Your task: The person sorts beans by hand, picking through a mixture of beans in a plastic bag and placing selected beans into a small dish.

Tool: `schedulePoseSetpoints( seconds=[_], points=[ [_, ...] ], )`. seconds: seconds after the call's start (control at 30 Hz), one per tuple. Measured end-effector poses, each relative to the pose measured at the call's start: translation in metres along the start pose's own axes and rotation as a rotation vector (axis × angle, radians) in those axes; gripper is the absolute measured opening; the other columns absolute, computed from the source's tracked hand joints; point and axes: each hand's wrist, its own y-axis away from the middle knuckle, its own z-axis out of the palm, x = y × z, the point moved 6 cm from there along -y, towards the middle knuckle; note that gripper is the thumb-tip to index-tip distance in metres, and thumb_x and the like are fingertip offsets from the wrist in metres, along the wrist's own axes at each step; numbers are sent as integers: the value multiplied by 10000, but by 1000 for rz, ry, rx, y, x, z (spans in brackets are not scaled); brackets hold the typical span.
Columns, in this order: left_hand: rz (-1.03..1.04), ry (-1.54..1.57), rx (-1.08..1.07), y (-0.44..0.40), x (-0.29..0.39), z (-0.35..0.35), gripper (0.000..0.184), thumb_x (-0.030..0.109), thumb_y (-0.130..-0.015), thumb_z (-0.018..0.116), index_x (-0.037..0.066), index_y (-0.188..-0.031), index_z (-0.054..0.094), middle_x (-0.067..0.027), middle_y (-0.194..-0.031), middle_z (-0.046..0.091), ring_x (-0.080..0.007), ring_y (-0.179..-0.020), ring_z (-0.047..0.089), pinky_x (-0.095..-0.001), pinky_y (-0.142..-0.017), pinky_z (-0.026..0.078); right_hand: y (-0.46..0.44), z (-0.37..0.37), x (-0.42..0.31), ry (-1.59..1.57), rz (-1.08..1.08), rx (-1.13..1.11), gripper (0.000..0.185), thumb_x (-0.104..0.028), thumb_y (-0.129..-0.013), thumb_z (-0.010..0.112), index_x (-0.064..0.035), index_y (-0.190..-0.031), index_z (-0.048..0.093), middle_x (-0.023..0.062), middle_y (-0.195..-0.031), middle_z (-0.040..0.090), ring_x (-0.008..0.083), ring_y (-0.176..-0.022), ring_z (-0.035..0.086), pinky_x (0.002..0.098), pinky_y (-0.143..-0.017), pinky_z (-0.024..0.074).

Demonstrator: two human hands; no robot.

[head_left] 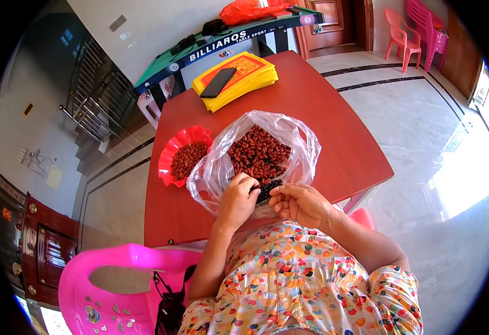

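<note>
From here, the red beans (258, 149) lie heaped in the clear bag (307, 146) on the worktop (346, 134), just beyond the nearer left hand (237, 197) and the right hand (302, 204), fingers bent beside the black beans (266, 191), whether pinching any I cannot tell.

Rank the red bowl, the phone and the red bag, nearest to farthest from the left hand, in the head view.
From the left hand:
1. Red bowl: to the hand's left, beside the clear bag.
2. Phone: farther off, on the yellow stack.
3. Red bag: farthest, on the billiards table.
</note>
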Motion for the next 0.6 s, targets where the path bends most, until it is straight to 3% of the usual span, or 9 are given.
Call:
schedulePoseSetpoints(
  seconds=[0.17,0.37,0.43,0.6],
  points=[
    [-55,80,79,0,-6,-7,103,31,-733,639,-7,-785,559,-116,-793,551,-291,-715,562,-360,-636,454,0,0,0,6,6,4,234,-162,-936,424,13,-952,578,86,-826,612,137,-682,587,247,-601,498],
    [32,209,80,-1,18,-13,106,34,-742,647,-26,-812,594,-116,-798,577,-257,-709,583,-327,-630,464,3,3,-2,21,-1,28,221,-154,-939,399,15,-952,542,95,-829,588,155,-701,572,266,-616,478],
    [164,197,71,0,31,-12,99,11,-755,654,-39,-829,613,-80,-801,577,-152,-690,566,-246,-584,451,2,2,-1,20,-2,10,243,-166,-946,379,17,-962,538,96,-837,585,157,-713,570,269,-625,476],
    [164,303,-13,1,40,-7,140,49,-815,614,-47,-916,629,-109,-861,605,-189,-759,597,-271,-665,469,1,1,0,13,-6,7,266,-185,-955,355,13,-978,532,94,-848,581,156,-717,566,267,-627,475]
  ],
)
